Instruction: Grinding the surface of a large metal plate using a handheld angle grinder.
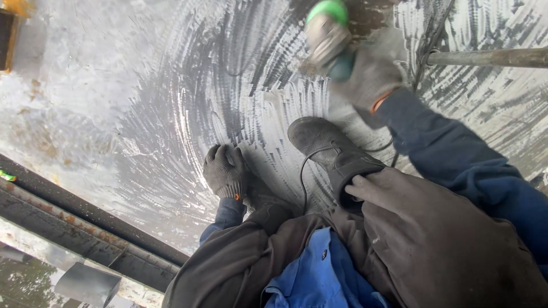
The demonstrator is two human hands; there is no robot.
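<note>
I crouch on a large steel plate covered with curved grinding marks. My right hand, in a grey glove, grips an angle grinder with a green top, blurred and pressed against the plate near the upper middle. Its black cable loops back over my dark boot. My left hand, in a dark knit glove, rests palm down on the plate beside my left knee, fingers spread, holding nothing.
A metal pipe runs across the upper right. Rusty steel beams edge the plate at the lower left, with a drop beyond them. A yellow-framed object sits in the top left corner.
</note>
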